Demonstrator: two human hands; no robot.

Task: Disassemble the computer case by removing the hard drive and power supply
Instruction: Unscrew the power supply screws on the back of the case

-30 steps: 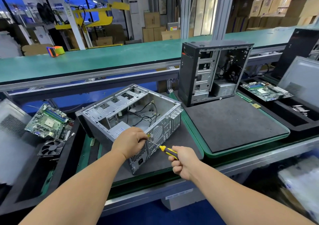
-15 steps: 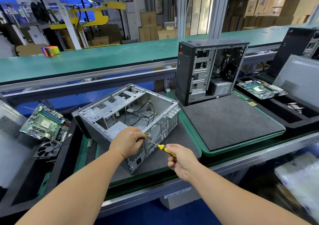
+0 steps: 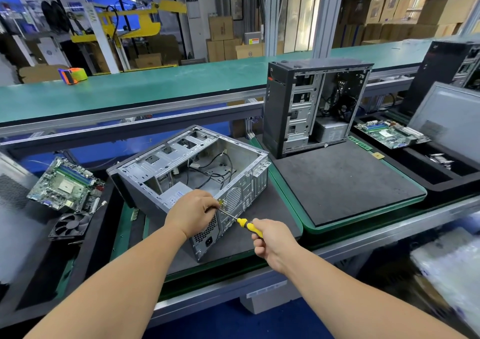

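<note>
Gripping yellow-handled screwdriver (image 3: pixel 245 224), perforated steel case (image 3: pixel 197 180)

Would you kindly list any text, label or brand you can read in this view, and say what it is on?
None can be read.
Label on the power supply in the silver case: print too small.
Sign on the box behind the conveyor: blurred.
Paper notice on the back wall: blurred.
Printing on the cardboard boxes: illegible.
Left motherboard: markings too small.
</note>
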